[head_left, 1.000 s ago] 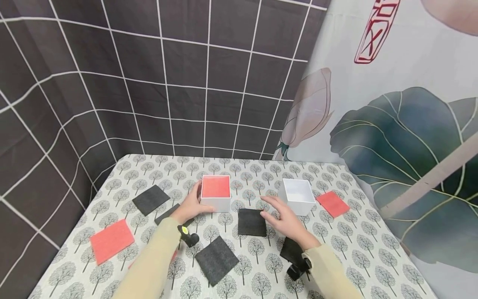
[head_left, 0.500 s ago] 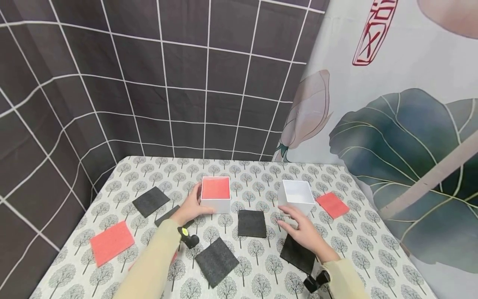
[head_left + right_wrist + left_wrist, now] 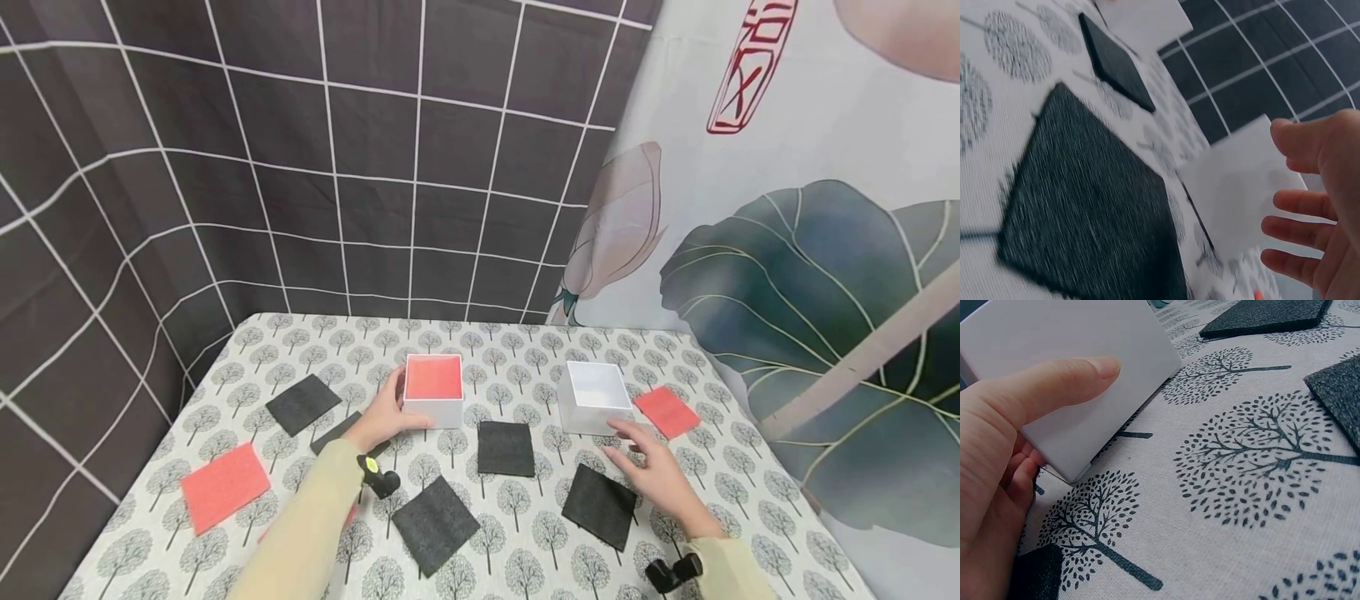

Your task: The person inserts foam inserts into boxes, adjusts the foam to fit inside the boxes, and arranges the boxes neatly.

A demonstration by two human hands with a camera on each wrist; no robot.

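My left hand (image 3: 381,419) grips a square white box (image 3: 444,415) by its left side, thumb along the front wall and fingers round the corner. A red felt square (image 3: 433,377) fills that box's opening. In the left wrist view the thumb lies flat against the white wall (image 3: 1116,337). My right hand (image 3: 660,473), fingers spread and holding nothing, is just off the front right corner of a second white box (image 3: 592,422), whose pale inside shows. Beyond its fingertips lies another red felt square (image 3: 667,412); a black felt square (image 3: 600,507) lies to its left.
More black felt squares lie about: one between the boxes (image 3: 506,448), one nearer the front (image 3: 435,526), one at the left (image 3: 303,404). A red square (image 3: 225,487) is at far left. My left forearm partly covers others. Dark gridded cloth (image 3: 375,208) hangs behind the table.
My right hand has moved rightward, from over the middle black square, past the front of the second box to its right corner. My left hand and its box have stayed put.
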